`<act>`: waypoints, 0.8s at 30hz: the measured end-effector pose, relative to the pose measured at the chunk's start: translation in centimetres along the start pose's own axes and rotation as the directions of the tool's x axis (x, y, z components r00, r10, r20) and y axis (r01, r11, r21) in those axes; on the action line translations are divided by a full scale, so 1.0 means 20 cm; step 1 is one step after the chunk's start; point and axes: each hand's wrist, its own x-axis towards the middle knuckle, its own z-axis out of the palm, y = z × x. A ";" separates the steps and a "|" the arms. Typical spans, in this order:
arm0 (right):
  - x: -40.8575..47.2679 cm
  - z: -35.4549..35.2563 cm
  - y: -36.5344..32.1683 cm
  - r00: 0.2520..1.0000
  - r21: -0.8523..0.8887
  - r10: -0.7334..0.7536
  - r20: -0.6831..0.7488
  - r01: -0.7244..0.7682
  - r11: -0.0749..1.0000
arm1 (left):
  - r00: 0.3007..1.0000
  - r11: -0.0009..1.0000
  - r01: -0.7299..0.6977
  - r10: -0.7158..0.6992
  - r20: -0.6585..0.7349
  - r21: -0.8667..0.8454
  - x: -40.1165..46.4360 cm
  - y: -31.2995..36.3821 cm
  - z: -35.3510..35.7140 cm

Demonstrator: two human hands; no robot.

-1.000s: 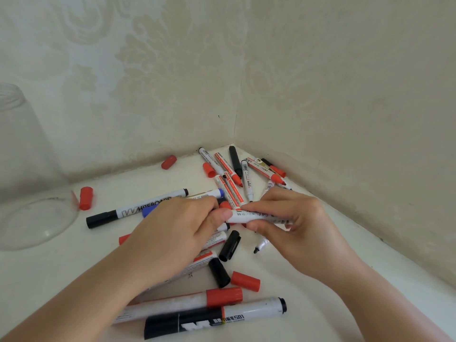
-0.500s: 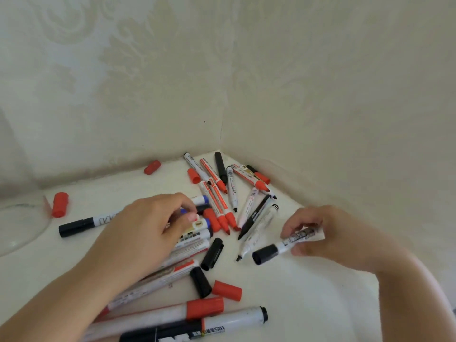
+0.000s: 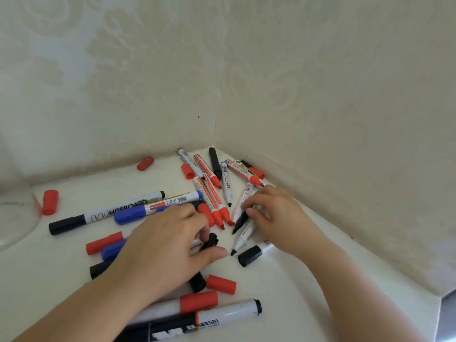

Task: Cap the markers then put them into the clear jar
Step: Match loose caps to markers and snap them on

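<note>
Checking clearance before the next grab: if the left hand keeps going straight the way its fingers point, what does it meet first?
Probably the loose black cap right at the left hand's fingertips, seemingly already touching. Beyond it lie the uncapped thin markers under the right hand. Depth is hard to judge.

two hands (image 3: 167,245), one jar (image 3: 14,218)

— What sort of place is this?
— Looks like a home, prob a room corner. Two walls (image 3: 320,82) w/ cream damask-pattern wallpaper meet right ahead of me.
— What's under my hands?
— A white ledge (image 3: 308,304) or tabletop pushed into that corner, w/ whiteboard markers (image 3: 108,211) and loose caps (image 3: 49,201) scattered over it. No lab or shop gear showing. Can't tell which room exactly.
</note>
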 end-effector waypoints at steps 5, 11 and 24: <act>0.02 0.02 0.02 1.000 -0.073 0.000 0.030 0.002 0.997 | 0.998 0.995 -0.043 0.039 0.044 0.087 0.02 0.00 0.03; 0.01 -0.01 0.03 0.990 -0.062 -0.001 0.140 0.010 0.998 | 1.000 0.999 0.003 -0.003 0.027 -0.035 0.02 0.01 0.04; 0.02 0.01 0.05 0.977 -0.150 -0.103 0.185 0.132 0.980 | 0.983 0.974 0.133 -0.154 -0.101 -0.185 0.00 -0.06 -0.04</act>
